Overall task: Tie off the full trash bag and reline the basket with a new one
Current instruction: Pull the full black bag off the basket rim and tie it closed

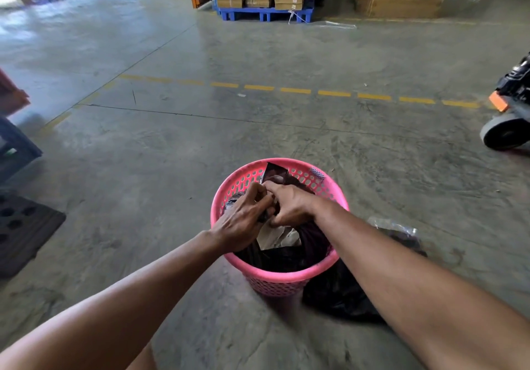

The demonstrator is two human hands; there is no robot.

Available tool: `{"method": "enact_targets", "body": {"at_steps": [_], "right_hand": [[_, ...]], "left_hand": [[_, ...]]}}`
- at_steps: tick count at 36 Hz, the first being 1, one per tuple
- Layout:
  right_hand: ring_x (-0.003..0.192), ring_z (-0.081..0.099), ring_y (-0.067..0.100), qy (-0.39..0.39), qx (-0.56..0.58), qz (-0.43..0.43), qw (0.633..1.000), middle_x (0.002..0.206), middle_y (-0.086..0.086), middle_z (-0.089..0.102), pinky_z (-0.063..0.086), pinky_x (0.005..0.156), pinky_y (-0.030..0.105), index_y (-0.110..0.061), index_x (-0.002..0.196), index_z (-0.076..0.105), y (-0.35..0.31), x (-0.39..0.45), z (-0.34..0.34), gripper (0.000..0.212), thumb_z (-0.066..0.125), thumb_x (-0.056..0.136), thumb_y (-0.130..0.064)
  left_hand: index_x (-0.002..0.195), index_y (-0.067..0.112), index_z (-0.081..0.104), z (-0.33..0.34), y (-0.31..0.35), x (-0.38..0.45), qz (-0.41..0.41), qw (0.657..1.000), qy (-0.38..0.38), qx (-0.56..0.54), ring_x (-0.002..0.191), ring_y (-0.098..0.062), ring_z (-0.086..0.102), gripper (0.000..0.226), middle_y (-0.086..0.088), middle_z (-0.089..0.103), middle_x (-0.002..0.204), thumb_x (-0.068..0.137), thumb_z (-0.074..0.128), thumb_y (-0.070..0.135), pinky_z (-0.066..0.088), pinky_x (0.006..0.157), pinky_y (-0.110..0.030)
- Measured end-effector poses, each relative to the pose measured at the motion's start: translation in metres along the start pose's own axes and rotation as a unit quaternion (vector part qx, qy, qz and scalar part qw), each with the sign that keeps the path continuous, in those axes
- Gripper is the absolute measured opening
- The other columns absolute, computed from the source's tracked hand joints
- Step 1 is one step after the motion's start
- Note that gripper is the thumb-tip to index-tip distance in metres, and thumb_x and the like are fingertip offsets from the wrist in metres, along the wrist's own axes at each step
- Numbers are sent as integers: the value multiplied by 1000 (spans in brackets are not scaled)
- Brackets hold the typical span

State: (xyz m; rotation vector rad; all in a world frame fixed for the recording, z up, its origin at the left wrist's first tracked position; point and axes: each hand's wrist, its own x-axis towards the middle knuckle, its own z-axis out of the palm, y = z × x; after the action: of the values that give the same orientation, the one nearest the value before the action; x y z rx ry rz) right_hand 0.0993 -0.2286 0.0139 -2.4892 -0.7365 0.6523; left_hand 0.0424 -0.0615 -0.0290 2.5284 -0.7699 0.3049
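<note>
Right now both hands meet over the middle of the pink basket, and the black trash bag sits inside it, straight below them. The left hand comes in from the left side and its fingers are curled shut on a bunch of the black plastic. The right hand comes in from the right side and is pinched shut on the same bunch, so the two hands touch each other at the bag's neck. Neither hand is nearer; the gathered top is right between them. Just under the hands a bit of crumpled brown paper shows through a gap in the bag, so the mouth does not look closed yet. I think the knot is only being started. A flap of the bag sticks up past the fingers, on the far side of the hands, against the far rim. The bag stands up and down in the basket, so the tied top will have to be pulled straight up to get it out. Another black bag lies on the concrete floor under the right forearm, touching the basket's right side. It may be the new liner, but I cannot tell for sure.
</note>
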Motion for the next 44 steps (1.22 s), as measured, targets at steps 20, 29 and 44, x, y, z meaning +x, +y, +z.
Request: {"method": "enact_targets", "body": {"at_steps": [20,29,44], "right_hand": [[82,71,26,325,-106,-71,937,84,-1,76,53,65,38,-27,93,66,34,-21,23,23,61,71,-33],[81,68,22,197,-34,-24,979,83,-9,68,53,71,34,-26,103,60,28,-27,14,33,64,71,-27],[87,72,4,255,44,-89,962,93,-7,79,55,83,22,-24,98,81,23,-28,-2,17,77,81,-24]], "left_hand": [[110,24,67,4,12,0,-24,998,52,13,96,-23,53,18,1,55,103,95,60,23,45,83,-42],[103,25,80,3,4,-4,-36,995,56,-73,89,-16,65,21,2,64,97,83,74,19,54,75,-37],[98,30,81,-7,-11,8,-86,988,77,-101,78,-10,66,17,6,67,91,83,77,23,55,74,-31]]}}
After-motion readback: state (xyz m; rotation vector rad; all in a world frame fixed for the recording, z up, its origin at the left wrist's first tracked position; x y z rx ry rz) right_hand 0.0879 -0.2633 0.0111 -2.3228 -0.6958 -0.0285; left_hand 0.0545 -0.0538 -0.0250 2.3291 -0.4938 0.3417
